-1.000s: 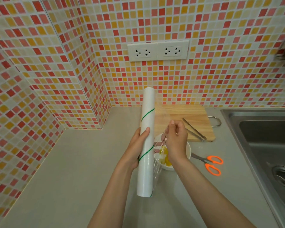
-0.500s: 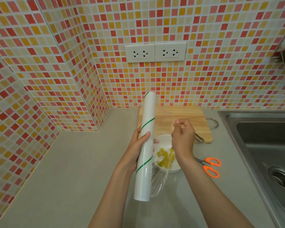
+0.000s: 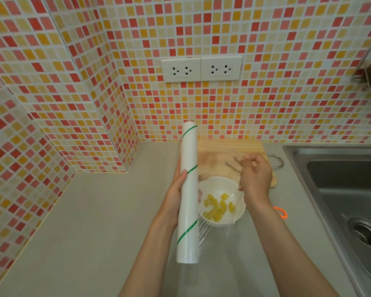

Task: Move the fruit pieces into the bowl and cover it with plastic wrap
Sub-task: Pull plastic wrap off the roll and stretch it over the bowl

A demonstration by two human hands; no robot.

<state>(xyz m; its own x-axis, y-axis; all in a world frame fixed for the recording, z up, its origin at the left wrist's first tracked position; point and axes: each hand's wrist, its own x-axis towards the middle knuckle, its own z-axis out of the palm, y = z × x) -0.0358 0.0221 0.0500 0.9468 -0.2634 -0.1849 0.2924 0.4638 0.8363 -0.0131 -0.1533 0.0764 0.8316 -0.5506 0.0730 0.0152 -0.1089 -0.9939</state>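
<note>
Covering the head view, sole view on record. Surface: grey matte countertop [image 3: 90, 221], running into a corner at 10 o'clock. Room: walls [image 3: 287, 99] in small red, orange, yellow and cream mosaic tiles; double white socket plate [image 3: 201, 70] at 12 o'clock; steel sink [image 3: 341, 189] with drain at 3 o'clock; part of a wire rack at 2 o'clock, contents unclear.

Items at centre: white bowl [image 3: 220, 185] on the counter, holding yellow fruit pieces [image 3: 217, 206]. Wooden cutting board [image 3: 229, 150] just beyond the bowl at 12 o'clock, metal tongs [image 3: 231, 167] lying on it, seen through film. Orange scissor handle [image 3: 280, 211] at 3 o'clock of the bowl, mostly hidden by the forearm.

Left hand [image 3: 175, 194]: wrapped around a white roll of plastic wrap [image 3: 187, 194] with green stripes, held near upright beside the bowl at its 9 o'clock. Right hand [image 3: 255, 174]: fingers pinched on the edge of the clear film [image 3: 212, 159], which is stretched from the roll above the bowl.
</note>
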